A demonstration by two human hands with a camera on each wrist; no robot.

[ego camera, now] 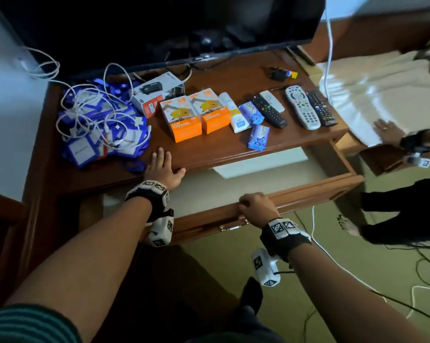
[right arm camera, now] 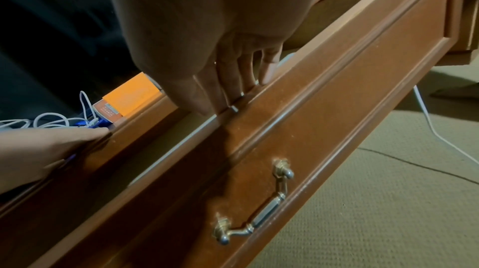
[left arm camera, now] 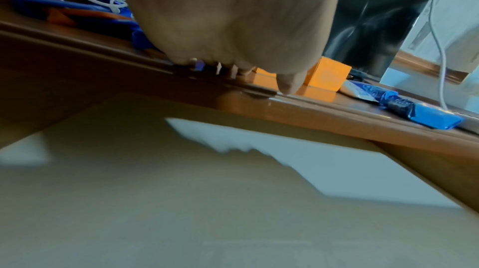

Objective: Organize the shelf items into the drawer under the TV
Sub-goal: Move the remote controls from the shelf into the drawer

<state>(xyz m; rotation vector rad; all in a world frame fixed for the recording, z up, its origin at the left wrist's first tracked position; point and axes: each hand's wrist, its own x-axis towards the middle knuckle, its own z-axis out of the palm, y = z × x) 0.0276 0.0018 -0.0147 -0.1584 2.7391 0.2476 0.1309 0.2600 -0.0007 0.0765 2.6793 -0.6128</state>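
The person's forearms are bare. Each wrist carries a black strap (ego camera: 145, 201) topped with white square tiles (ego camera: 151, 186) printed with black fiducial patterns. A white boxy camera module (ego camera: 161, 230), also marked with black squares, hangs at 5 o'clock of the left wrist; its twin (ego camera: 265, 268) hangs at 7 o'clock of the right wrist band (ego camera: 284, 237). A dark green striped sleeve (ego camera: 23, 325) covers the left upper arm. Dark trousers (ego camera: 233, 328) and a black sock (ego camera: 252, 293) show below.

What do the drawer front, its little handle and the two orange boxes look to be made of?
Drawer front: seemingly reddish-brown varnished wood, with a faint sheen and moulded panel edges. Handle: brassy metal, judging by its bright glints. Orange boxes: printed cardboard, with crisp folded edges.
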